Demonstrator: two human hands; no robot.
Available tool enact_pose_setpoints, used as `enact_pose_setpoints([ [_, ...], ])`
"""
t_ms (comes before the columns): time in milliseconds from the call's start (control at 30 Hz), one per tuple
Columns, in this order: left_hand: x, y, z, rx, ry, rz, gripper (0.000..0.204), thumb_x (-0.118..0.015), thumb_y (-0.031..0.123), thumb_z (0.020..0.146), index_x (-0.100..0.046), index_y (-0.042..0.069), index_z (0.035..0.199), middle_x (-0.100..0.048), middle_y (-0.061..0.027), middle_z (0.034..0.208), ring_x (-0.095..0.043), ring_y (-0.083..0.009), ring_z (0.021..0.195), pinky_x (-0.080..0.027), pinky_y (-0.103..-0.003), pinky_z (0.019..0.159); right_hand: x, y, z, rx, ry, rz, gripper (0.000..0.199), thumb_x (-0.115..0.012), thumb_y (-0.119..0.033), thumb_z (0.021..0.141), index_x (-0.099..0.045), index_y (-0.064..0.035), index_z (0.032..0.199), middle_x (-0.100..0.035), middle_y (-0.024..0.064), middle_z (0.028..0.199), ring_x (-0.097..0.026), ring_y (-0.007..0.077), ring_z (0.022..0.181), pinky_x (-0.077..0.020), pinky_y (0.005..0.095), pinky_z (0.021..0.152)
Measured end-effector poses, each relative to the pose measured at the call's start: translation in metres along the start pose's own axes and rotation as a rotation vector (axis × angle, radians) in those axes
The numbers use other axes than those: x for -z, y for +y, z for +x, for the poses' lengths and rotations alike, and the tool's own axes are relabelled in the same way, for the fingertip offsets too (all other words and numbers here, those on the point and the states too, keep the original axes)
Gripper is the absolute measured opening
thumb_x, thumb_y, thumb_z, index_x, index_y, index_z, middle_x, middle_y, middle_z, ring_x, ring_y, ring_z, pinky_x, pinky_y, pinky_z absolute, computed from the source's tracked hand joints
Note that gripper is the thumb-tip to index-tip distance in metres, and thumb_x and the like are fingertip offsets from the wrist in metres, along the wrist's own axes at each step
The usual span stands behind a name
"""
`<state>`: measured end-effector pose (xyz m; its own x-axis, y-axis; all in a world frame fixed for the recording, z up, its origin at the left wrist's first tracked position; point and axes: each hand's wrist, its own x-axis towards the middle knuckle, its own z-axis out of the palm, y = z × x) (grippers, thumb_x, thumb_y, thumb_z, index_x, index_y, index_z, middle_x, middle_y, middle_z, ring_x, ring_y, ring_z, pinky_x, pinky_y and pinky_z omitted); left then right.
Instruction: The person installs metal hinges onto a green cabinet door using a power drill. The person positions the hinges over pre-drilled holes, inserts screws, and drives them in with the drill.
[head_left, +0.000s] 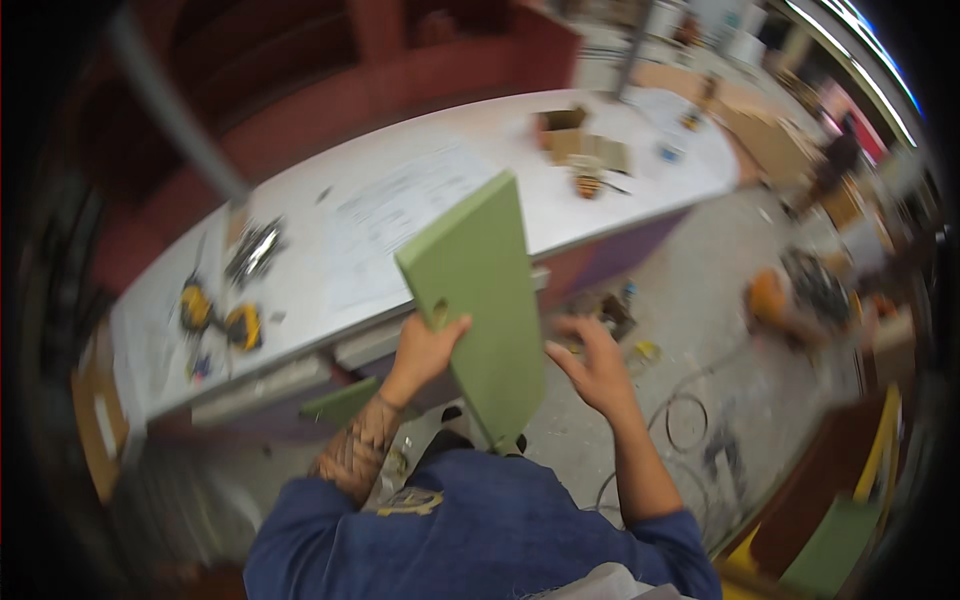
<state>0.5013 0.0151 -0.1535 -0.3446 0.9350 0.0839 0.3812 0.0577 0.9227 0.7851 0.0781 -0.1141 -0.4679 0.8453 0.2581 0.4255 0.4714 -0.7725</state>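
Observation:
A green painted board (pixel 490 300) stands tilted on edge in front of my body, with a small round hole near its left edge. My left hand (pixel 425 350) grips that left edge just below the hole, thumb lying across the face. To the right of the board, my right hand (pixel 592 365) is held off it with fingers apart and nothing in them. Behind the board is a long white-topped counter (pixel 300 200), on which a large printed drawing sheet (pixel 390 230) lies flat.
On the counter's left lie a yellow-and-black drill (pixel 243 325) and a shiny metallic bundle (pixel 257 252). An open cardboard box (pixel 562 135) sits farther right. A hose or cord (pixel 685 420) coils on the floor at right, near orange equipment (pixel 770 300). Another green panel (pixel 835 550) leans at lower right.

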Motion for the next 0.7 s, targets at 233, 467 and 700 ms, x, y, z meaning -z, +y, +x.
enact_pose_setpoints([
  [233, 0.106, -0.020, 0.014, 0.102, 0.379, -0.824, 0.028, -0.068, 0.011, 0.099, -0.065, 0.002, 0.125, -0.071, -0.0095, 0.117, -0.070, -0.0219, 0.102, -0.058, -0.034, 0.083, -0.082, 0.015, -0.072, -0.631, -0.733, 0.709, 0.038, -0.065, -0.031, 0.105, -0.064, 0.0006, 0.127, -0.073, 0.0117, 0.112, -0.069, 0.0183, 0.106, -0.0545, 0.0331, 0.094],
  [467, 0.116, -0.081, -0.001, 0.217, 0.447, -1.347, 0.035, -0.063, 0.020, 0.104, -0.056, 0.009, 0.137, -0.065, -0.0066, 0.131, -0.067, -0.0238, 0.118, -0.061, -0.040, 0.093, -0.158, 0.035, 0.052, -0.626, 0.010, 1.236, 0.048, -0.060, -0.040, 0.107, -0.052, 0.0015, 0.132, -0.065, 0.0188, 0.126, -0.068, 0.0301, 0.108, -0.0553, 0.0454, 0.098],
  [700, 0.096, -0.131, 0.053, 0.219, 0.470, -1.529, 0.034, -0.064, 0.023, 0.104, -0.057, 0.008, 0.135, -0.067, -0.0079, 0.130, -0.069, -0.0244, 0.117, -0.060, -0.041, 0.096, -0.197, 0.074, 0.179, -0.658, 0.090, 1.035, 0.034, -0.066, -0.029, 0.105, -0.053, 0.0002, 0.119, -0.065, 0.0170, 0.113, -0.069, 0.0302, 0.106, -0.0598, 0.0426, 0.092],
])
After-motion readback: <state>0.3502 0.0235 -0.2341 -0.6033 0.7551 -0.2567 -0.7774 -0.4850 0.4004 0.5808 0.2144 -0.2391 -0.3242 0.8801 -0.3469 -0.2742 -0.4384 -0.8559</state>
